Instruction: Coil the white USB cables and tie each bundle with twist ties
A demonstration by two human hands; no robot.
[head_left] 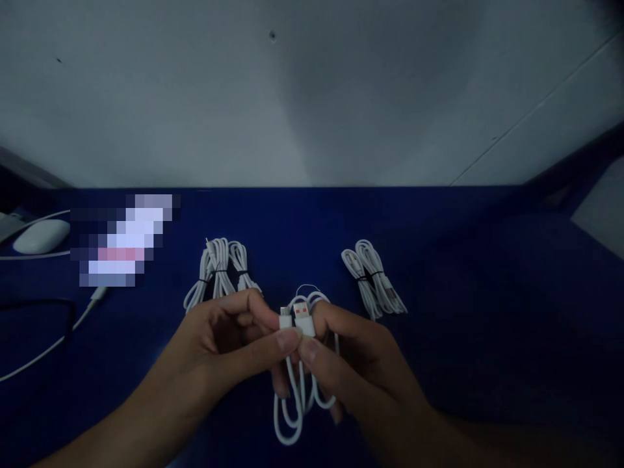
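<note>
While the left hand (214,344) is pinching the smaller plug (285,321) of a cable (303,390) between closed fingers (258,303), the right hand (355,351) is gripping the larger plug (305,327) just beside it, equally closed. Loops are hanging over the near table (292,221); three bundles (221,270) are lying farther left, two bundles (374,278) farther right.

Between the fingers (266,351), the cable (305,327) is white, its silver plug (301,311) marked with two orange-red squares. Beyond them, left and right, white bundles (221,260) wear black ties (221,271). The table (292,221) beneath is deep blue; the wall (170,97) farther ahead, shadowed grey.
</note>
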